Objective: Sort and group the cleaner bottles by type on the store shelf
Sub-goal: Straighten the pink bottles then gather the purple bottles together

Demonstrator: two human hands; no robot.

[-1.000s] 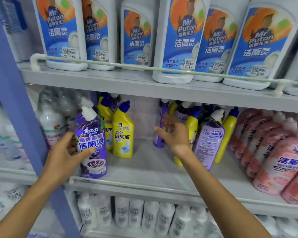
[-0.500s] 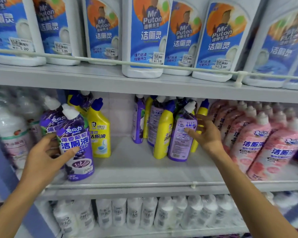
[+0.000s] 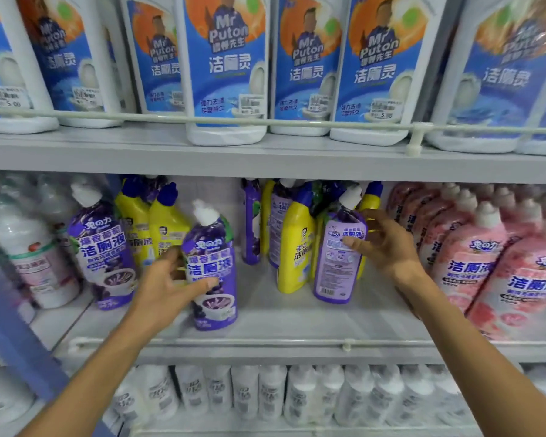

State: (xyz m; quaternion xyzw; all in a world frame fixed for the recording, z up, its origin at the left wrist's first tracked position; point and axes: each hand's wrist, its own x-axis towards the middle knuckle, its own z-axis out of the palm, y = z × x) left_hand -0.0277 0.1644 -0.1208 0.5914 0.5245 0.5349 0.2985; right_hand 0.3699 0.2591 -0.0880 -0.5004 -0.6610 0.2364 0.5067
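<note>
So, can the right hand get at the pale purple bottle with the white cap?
Probably yes. The right hand is open, its fingers at the label of the pale purple bottle, and nothing stands in front of it on the shelf.

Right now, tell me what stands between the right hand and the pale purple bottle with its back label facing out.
Nothing visible. The right hand has its fingers on the pale purple plastic bottle; a yellow plastic bottle stands close beside it.
</note>
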